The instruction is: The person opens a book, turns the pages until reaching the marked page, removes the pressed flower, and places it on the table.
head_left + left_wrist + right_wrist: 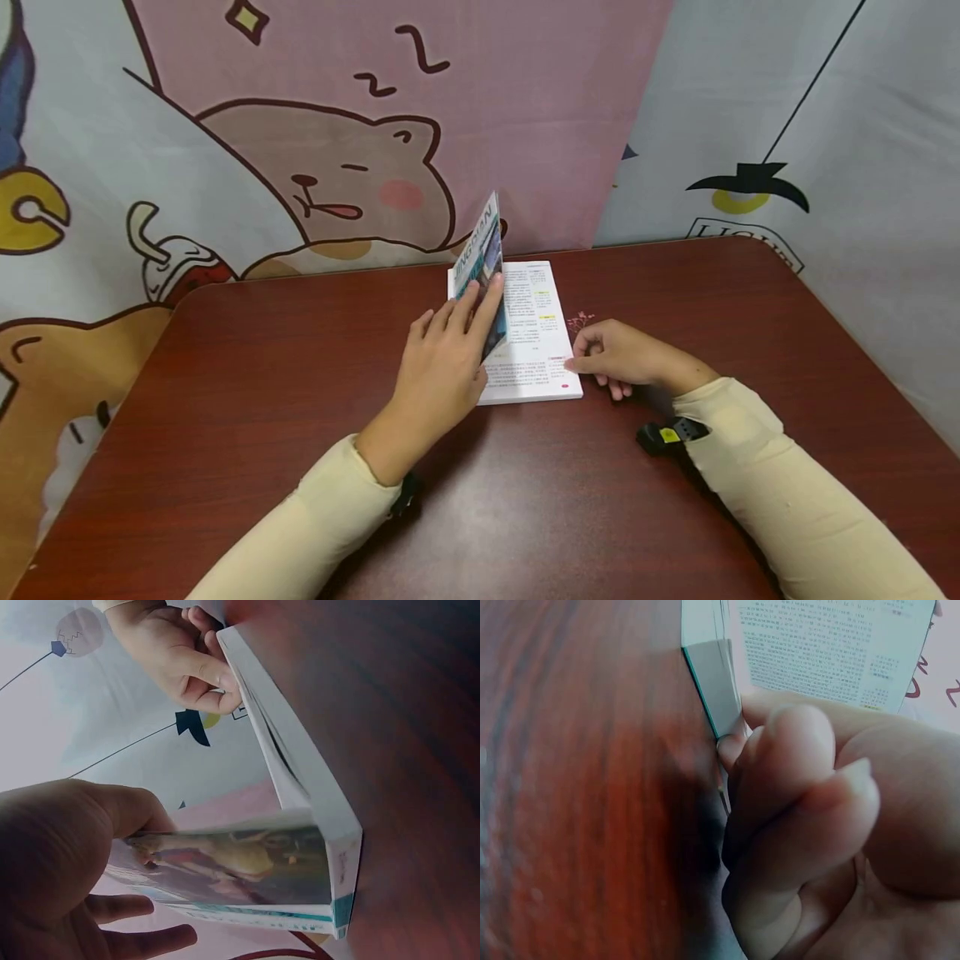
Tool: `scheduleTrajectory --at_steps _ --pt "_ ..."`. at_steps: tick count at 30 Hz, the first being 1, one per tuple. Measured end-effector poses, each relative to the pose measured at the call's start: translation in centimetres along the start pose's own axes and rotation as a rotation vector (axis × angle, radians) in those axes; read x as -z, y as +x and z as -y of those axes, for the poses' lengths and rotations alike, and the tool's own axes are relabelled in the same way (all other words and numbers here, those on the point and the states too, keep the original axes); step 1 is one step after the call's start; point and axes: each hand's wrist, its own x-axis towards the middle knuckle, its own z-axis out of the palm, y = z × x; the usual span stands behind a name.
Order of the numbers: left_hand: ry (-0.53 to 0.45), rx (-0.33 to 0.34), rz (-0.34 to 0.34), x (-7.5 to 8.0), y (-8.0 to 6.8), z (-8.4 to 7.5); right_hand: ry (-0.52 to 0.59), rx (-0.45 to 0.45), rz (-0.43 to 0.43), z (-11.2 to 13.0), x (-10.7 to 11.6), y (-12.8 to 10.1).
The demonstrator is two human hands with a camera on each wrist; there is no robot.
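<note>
A paperback book [531,321] lies on the table, its front cover [476,250] standing up and tilted, with "JINGDIAN" lettering. My left hand [442,362] holds this cover, long fingers spread along its outer face. In the left wrist view the thumb passes behind the cover [232,866], its tip hidden. My right hand [618,354] pinches the near right edge of the open book, thumb over the printed page. The right wrist view shows its other fingers [802,817] curled beside the book's corner [716,690].
The reddish-brown table [262,400] extends around the book. Behind it hangs a cartoon-printed cloth [555,108] with a sleeping bear. A black wrist device [663,435] sits at the right cuff, close over the tabletop. Small pink sprigs [580,320] show beside the book's right edge.
</note>
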Motion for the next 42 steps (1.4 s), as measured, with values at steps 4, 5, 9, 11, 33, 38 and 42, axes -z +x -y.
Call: scheduleTrajectory --at_steps 4,5,9,11,33,38,42 --pt "0.002 -0.041 0.033 -0.4 0.5 -0.4 -0.003 -0.002 -0.005 0.4 0.0 -0.1" --pt "0.005 -0.052 0.038 -0.5 0.5 -0.5 -0.006 -0.001 -0.007 0.5 0.1 -0.1" --pt "0.016 -0.086 0.062 -0.6 0.5 -0.7 -0.011 0.005 -0.015 0.7 0.0 -0.1" --pt "0.02 -0.1 0.089 -0.6 0.3 -0.7 -0.004 0.009 -0.01 0.8 -0.1 0.0" --pt "-0.042 -0.138 0.396 -1.3 -0.3 1.1 0.011 0.016 0.004 0.9 0.0 0.2" --pt "-0.072 -0.163 0.445 -1.5 -0.3 1.0 -0.006 0.005 0.018 0.8 0.3 -0.2" --pt "-0.103 -0.217 0.465 -1.8 -0.3 1.1 -0.016 -0.016 0.002 0.8 0.7 -0.7"
